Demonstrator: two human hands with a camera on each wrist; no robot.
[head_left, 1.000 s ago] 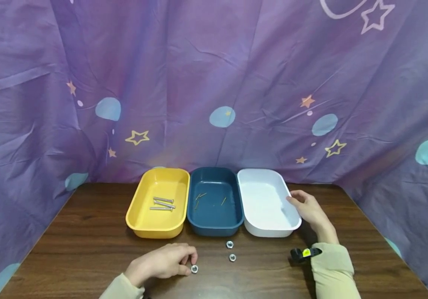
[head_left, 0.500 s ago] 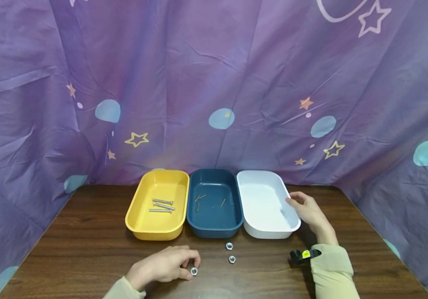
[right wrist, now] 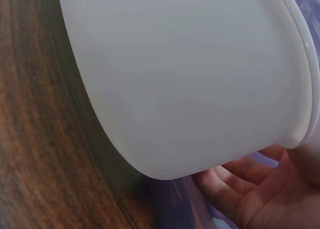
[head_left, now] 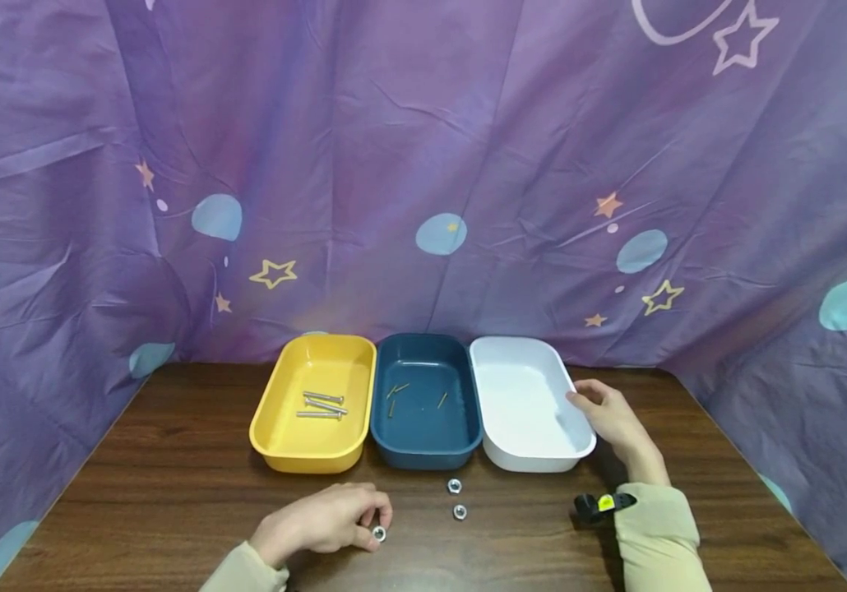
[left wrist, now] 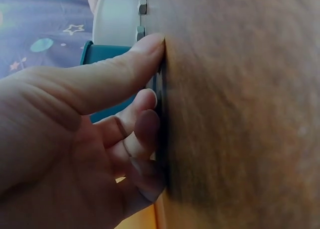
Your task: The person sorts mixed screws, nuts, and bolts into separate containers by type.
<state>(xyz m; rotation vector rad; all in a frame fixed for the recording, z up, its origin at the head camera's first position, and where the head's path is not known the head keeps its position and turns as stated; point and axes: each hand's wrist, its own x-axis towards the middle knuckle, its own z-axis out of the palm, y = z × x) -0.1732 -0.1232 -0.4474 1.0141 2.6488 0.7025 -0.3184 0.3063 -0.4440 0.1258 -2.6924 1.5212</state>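
In the head view my left hand (head_left: 327,520) is low over the table, thumb and forefinger at either side of a small steel hex nut (head_left: 379,534), pinching it at the tabletop. The left wrist view shows the left hand (left wrist: 100,124) with fingers bent; the nut is mostly hidden there. My right hand (head_left: 614,419) grips the right side of a white tray (head_left: 534,463), thumb over the rim and fingers outside. In the right wrist view the fingers (right wrist: 225,191) lie behind the tray wall. Two more hex nuts, one behind (head_left: 455,486) the other (head_left: 460,512), lie between the hands.
A yellow tray (head_left: 312,462) holds several long bolts (head_left: 325,400). Beside it, a dark blue tray (head_left: 427,460) has several thin brass-coloured pins (head_left: 442,400) in it. The three trays stand side by side on the wooden table (head_left: 172,460), before a purple curtain (head_left: 386,148).
The nut at my left hand has shifted slightly left, closer in between thumb and forefinger. My right hand stays on the white tray.
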